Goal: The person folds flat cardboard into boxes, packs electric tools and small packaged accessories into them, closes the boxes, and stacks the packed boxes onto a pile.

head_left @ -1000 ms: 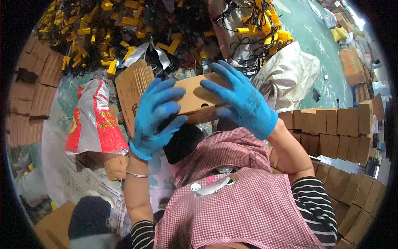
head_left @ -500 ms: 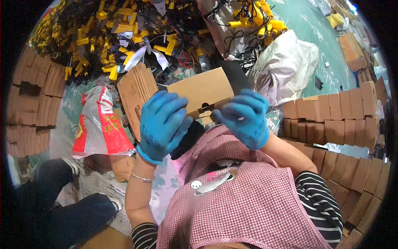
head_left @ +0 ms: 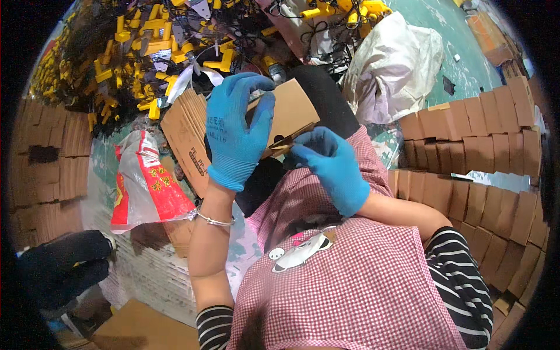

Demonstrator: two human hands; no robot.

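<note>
A small brown cardboard box rests at my lap, tilted, with a loose flap at its near edge. My left hand, in a blue knit glove, curls around the box's left end, thumb and fingers bent over it. At the near right corner, my gloved right hand has its fingers closed on the flap; its fingertips are partly hidden. Just left of the box leans a stack of flat folded cartons, partly covered by my left hand.
A large heap of yellow corded tools lies ahead. Beside it slumps a white woven sack. A red and clear plastic bag is at left, near another person's dark-trousered leg. Rows of brown boxes line the right.
My left hand has moved up and around the box's left end. My right hand has come down and closed on the near flap. The box has turned and tilted; the other person's legs have shifted left.
</note>
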